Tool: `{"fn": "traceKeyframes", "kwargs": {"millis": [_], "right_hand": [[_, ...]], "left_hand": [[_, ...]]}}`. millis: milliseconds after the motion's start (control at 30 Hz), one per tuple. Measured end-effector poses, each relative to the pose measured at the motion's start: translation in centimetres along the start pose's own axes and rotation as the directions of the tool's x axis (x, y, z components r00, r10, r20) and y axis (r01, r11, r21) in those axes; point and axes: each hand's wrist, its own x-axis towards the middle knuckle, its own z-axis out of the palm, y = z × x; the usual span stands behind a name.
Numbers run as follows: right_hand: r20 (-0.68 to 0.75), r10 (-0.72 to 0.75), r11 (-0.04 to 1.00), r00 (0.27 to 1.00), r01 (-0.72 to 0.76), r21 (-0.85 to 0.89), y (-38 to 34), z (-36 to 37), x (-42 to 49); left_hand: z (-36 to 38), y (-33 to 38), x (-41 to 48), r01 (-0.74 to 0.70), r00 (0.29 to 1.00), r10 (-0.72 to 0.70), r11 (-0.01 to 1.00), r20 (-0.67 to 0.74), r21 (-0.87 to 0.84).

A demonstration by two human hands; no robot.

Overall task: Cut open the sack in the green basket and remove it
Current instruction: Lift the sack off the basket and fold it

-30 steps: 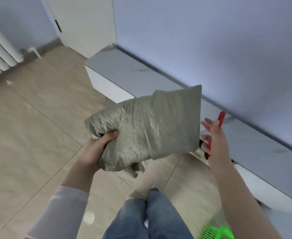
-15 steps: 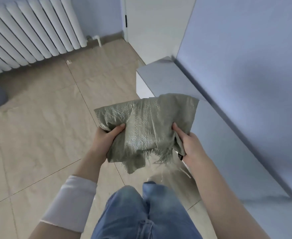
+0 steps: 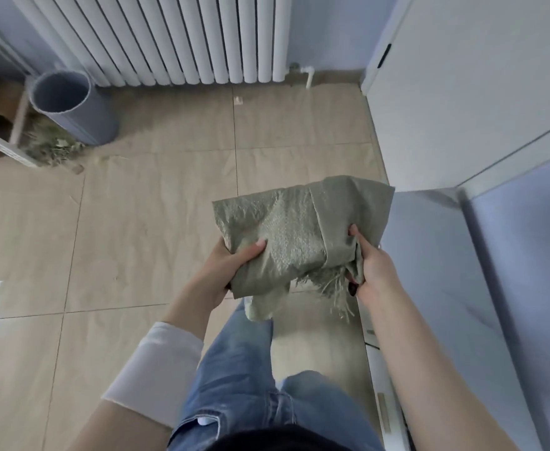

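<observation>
A grey-green woven sack (image 3: 299, 229), folded and crumpled, hangs in the air in front of me above the floor. My left hand (image 3: 231, 265) grips its lower left edge, thumb on top. My right hand (image 3: 369, 268) holds its lower right corner, where frayed threads dangle. A small dark object shows beside the right hand's fingers; I cannot tell what it is. The green basket is out of view.
A white radiator (image 3: 169, 37) lines the far wall. A grey cylindrical bin (image 3: 72, 105) stands at far left beside dry plant debris (image 3: 52, 144). A low grey ledge (image 3: 446, 271) runs along my right below a white door (image 3: 462, 76). Tan floor tiles spread left.
The view has swung left toward the radiator and bin. A second ago my right hand was off the sack holding a red tool; it now grips the sack's right corner.
</observation>
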Motion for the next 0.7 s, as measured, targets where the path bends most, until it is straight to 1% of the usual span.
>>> {"fn": "traceKeyframes", "kwargs": {"millis": [67, 167, 233, 400, 533, 633, 700], "right_hand": [[0.013, -0.005, 1.000, 1.000, 0.005, 0.024, -2.8, 2.7, 2.1], [0.002, 0.008, 1.000, 1.000, -0.008, 0.014, -6.6, 5.9, 6.1], [-0.009, 0.035, 0.999, 0.999, -0.035, 0.007, -9.0, 7.1, 8.7], [-0.032, 0.068, 0.995, 0.997, -0.066, 0.077, -15.0, 8.2, 16.2], [-0.050, 0.013, 0.996, 0.999, -0.008, 0.086, -21.8, 9.1, 22.3], [-0.077, -0.035, 0.999, 0.996, 0.037, 0.026, -28.1, 9.7, 26.4], [-0.083, -0.063, 0.998, 0.995, 0.064, 0.016, -32.4, 10.1, 29.4]], "left_hand": [[0.1, 3.6, 3.1, -0.045, 0.998, 0.044, 0.999, -0.049, -0.027], [1.1, 8.5, 8.0, -0.090, 0.989, 0.084, 0.995, -0.126, -0.045], [2.3, 11.1, 11.3, -0.077, 0.987, 0.071, 0.996, -0.145, -0.039], [6.8, 16.2, 20.0, -0.051, 0.988, 0.048, 0.999, -0.145, -0.016], [12.1, 21.5, 26.7, -0.073, 0.986, 0.071, 0.997, -0.148, -0.005], [16.4, 25.9, 31.1, -0.086, 0.985, 0.085, 0.996, -0.152, 0.004], [18.8, 28.9, 33.9, -0.113, 0.982, 0.113, 0.994, -0.153, 0.007]]}}
